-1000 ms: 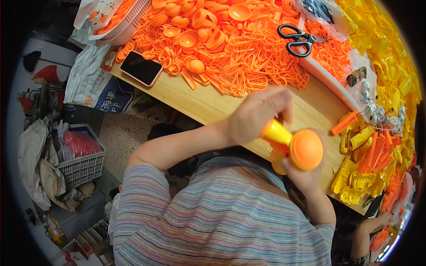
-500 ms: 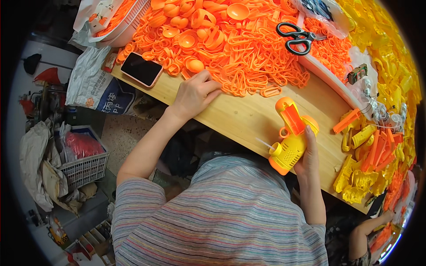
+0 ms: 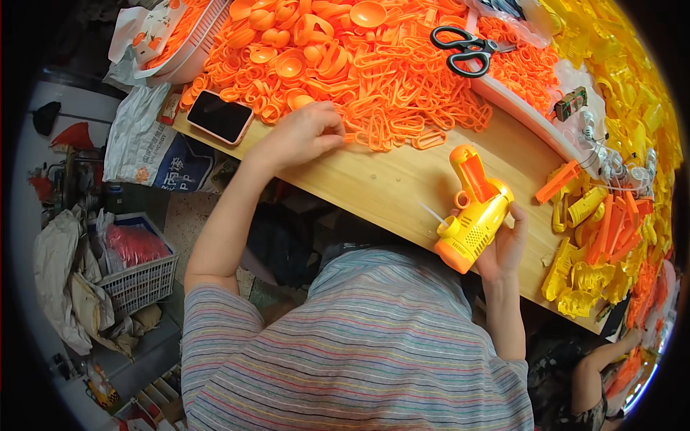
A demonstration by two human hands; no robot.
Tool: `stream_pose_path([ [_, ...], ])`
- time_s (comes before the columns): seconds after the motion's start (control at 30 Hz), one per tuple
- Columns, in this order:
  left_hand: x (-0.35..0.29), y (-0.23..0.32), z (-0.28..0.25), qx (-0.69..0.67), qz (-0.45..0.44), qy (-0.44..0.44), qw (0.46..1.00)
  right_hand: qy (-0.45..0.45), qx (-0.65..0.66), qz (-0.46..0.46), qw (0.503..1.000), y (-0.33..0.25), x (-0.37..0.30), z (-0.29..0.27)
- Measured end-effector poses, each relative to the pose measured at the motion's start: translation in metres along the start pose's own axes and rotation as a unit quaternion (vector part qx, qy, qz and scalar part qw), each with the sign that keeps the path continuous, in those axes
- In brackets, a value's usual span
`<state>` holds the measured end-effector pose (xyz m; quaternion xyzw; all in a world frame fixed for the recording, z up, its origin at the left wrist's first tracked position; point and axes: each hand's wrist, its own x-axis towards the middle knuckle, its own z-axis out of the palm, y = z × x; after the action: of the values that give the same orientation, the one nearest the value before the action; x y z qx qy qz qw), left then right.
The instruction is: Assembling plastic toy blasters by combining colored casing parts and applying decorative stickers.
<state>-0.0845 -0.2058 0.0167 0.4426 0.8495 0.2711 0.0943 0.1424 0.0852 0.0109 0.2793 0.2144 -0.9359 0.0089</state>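
Observation:
My right hand grips a yellow-and-orange gun-shaped plastic toy over the table's front edge. The toy's body has rows of small slots, and its orange-lined handle with an open hollow points up and away. A small orange ring and a thin white tube stick out on its left side. My left hand rests at the near edge of a heap of orange plastic parts, its fingers curled in beside an orange cup-shaped piece. Its fingertips are partly hidden, so what they hold cannot be made out.
A phone lies left on the wooden table. Black-handled scissors lie on the heap's right side, by a white tray rim. Yellow parts and orange strips pile up at right. Another person's arm shows lower right.
My left hand has shifted left slightly along the heap's edge, fingers still curled. The toy in my right hand has turned a little, its handle tilting right, and more of the right fingers show.

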Motion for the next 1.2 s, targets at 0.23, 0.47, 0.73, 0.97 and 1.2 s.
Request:
stream_pose_path([
  [0.23, 0.014, 0.022, -0.019, 0.026, -0.088, -0.085, 0.992, -0.073, 0.056, -0.029, 0.995, -0.003, 0.000, -0.020],
  [0.47, 0.003, 0.050, 0.002, -0.110, -0.101, -0.137, 0.979, 0.003, 0.088, -0.042, 0.995, -0.002, 0.006, -0.022],
  [0.73, -0.003, 0.064, 0.032, -0.102, -0.088, -0.104, 0.985, -0.093, 0.093, 0.047, 0.990, 0.005, 0.000, -0.007],
  [0.97, 0.038, 0.091, 0.026, -0.187, -0.008, 0.030, 0.982, -0.144, -0.014, 0.047, 0.988, 0.008, 0.004, -0.009],
  [1.2, 0.088, 0.136, 0.042, -0.389, 0.065, -0.161, 0.905, -0.080, -0.107, 0.142, 0.981, 0.012, 0.005, 0.017],
])
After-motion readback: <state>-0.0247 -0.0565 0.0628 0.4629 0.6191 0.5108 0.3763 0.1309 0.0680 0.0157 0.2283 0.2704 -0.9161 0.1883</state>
